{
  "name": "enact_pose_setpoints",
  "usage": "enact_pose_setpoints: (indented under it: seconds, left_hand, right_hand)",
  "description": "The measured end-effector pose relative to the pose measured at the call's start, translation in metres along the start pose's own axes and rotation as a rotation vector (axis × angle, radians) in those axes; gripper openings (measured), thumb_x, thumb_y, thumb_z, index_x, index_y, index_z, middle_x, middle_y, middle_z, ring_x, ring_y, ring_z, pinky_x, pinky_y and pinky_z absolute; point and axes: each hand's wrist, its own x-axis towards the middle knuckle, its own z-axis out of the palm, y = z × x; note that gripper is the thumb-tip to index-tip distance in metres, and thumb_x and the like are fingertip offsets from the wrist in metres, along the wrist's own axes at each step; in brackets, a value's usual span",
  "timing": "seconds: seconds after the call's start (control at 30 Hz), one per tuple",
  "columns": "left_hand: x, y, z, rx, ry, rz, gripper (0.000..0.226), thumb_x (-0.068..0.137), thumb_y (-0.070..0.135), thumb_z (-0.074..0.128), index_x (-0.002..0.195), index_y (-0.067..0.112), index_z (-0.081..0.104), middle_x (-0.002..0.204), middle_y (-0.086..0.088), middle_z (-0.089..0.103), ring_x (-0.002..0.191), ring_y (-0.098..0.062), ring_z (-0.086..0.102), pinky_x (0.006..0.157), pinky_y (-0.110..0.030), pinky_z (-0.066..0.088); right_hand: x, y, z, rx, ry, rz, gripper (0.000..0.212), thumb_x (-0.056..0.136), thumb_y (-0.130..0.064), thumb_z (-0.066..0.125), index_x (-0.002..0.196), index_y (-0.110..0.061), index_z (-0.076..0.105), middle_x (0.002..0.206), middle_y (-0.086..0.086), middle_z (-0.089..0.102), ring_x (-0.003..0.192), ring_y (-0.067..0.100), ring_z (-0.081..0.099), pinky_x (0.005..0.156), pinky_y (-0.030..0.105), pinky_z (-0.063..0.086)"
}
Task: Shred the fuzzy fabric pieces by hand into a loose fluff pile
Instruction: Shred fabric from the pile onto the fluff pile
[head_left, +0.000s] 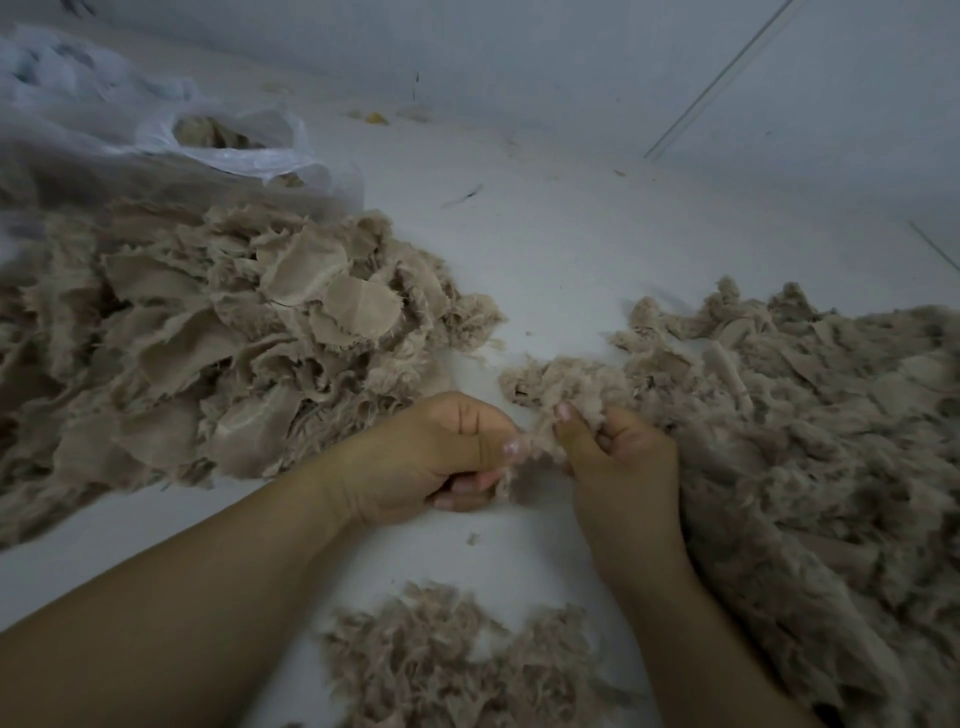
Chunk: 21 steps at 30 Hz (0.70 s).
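Observation:
A beige fuzzy fabric piece (558, 387) is stretched between my hands in the middle of the view. My left hand (441, 452) pinches its near end between thumb and curled fingers. My right hand (618, 457) grips the other side, thumb on top. A heap of fabric pieces with smooth backing showing (218, 338) lies to the left. A wide mass of fuzzy fabric and fluff (810, 431) spreads to the right. A small loose fluff pile (457, 660) lies near me, below my hands.
The work goes on over a white surface (545, 249). A clear plastic bag (223, 140) holding more beige scraps lies at the back left. A white wall (623, 62) rises behind, with small bits of debris near its foot.

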Motion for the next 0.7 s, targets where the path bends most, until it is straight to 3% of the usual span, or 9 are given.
enact_pose_setpoints:
  seconds: [0.13,0.27,0.33,0.4,0.47,0.53,0.6,0.63,0.7]
  left_hand:
    - [-0.01,0.007,-0.002,0.17,-0.304,-0.041,0.03,0.091,0.015,0.06,0.061,0.021,0.063,0.049,-0.005,0.044,0.04,-0.014,0.033,0.046,-0.026,0.029]
    - [-0.006,0.011,0.002,0.429,-0.376,-0.142,0.022,0.083,0.027,0.074,0.066,0.013,0.07,0.049,-0.012,0.056,0.038,-0.017,0.047,0.045,-0.023,0.042]
    - [-0.005,0.011,0.004,0.464,-0.334,-0.155,0.027,0.078,0.029,0.08,0.067,0.007,0.069,0.05,-0.01,0.059,0.037,-0.016,0.05,0.043,-0.021,0.043]
    - [-0.003,0.008,0.007,0.377,-0.196,-0.134,0.031,0.079,0.029,0.08,0.069,0.003,0.067,0.049,-0.01,0.059,0.035,-0.013,0.051,0.04,-0.019,0.043]
    - [0.002,0.001,0.01,0.269,0.103,-0.092,0.041,0.076,0.042,0.077,0.067,0.005,0.062,0.044,-0.011,0.055,0.029,-0.013,0.045,0.034,-0.017,0.036]
    - [0.009,-0.003,0.016,0.183,0.341,-0.054,0.053,0.07,0.049,0.075,0.078,0.001,0.055,0.046,-0.011,0.053,0.027,-0.017,0.042,0.031,-0.017,0.032]
    - [0.014,-0.004,0.019,0.106,0.354,-0.044,0.049,0.074,0.045,0.073,0.088,0.002,0.053,0.052,-0.01,0.056,0.03,-0.019,0.045,0.03,-0.019,0.034]
    - [0.014,-0.002,0.018,0.106,0.309,-0.05,0.04,0.079,0.042,0.07,0.087,0.005,0.056,0.052,-0.009,0.055,0.03,-0.017,0.045,0.031,-0.018,0.033]
    - [0.01,0.0,0.015,0.179,0.221,-0.077,0.031,0.09,0.036,0.063,0.08,0.006,0.06,0.046,-0.008,0.051,0.029,-0.014,0.04,0.032,-0.017,0.029]
  right_hand:
    - [0.003,0.0,-0.001,0.065,0.054,0.062,0.031,0.094,-0.017,0.066,0.068,-0.001,0.06,0.054,0.005,0.056,0.049,0.014,0.049,0.049,0.026,0.04]
    - [-0.002,-0.005,-0.001,0.018,0.026,0.018,0.032,0.091,-0.023,0.069,0.066,-0.002,0.064,0.048,-0.003,0.056,0.042,0.003,0.051,0.043,0.014,0.041]
    - [-0.003,-0.008,-0.002,0.007,0.018,0.011,0.04,0.09,-0.023,0.07,0.062,0.004,0.058,0.047,0.004,0.051,0.041,0.005,0.047,0.042,0.013,0.04]
    - [-0.003,-0.011,-0.002,0.005,0.005,0.002,0.049,0.088,-0.021,0.072,0.052,-0.001,0.046,0.045,0.004,0.04,0.041,0.01,0.038,0.04,0.016,0.034]
    - [-0.003,-0.012,-0.001,0.018,-0.028,0.006,0.05,0.087,-0.024,0.074,0.051,-0.012,0.04,0.047,0.002,0.03,0.045,0.011,0.029,0.042,0.019,0.025]
    - [-0.004,-0.012,-0.002,0.031,-0.093,-0.002,0.051,0.086,-0.03,0.073,0.056,-0.001,0.043,0.049,0.016,0.037,0.047,0.019,0.033,0.045,0.026,0.033]
    - [-0.004,-0.012,-0.001,0.075,-0.19,0.021,0.054,0.089,-0.033,0.069,0.073,0.016,0.054,0.064,0.035,0.054,0.054,0.042,0.052,0.054,0.048,0.051]
    - [-0.004,-0.012,0.0,0.096,-0.215,0.027,0.051,0.09,-0.034,0.067,0.076,0.015,0.059,0.067,0.036,0.058,0.059,0.046,0.059,0.059,0.053,0.054]
    - [-0.006,-0.014,0.001,0.117,-0.19,0.027,0.048,0.09,-0.038,0.062,0.069,0.005,0.063,0.061,0.021,0.062,0.057,0.029,0.061,0.056,0.042,0.054]
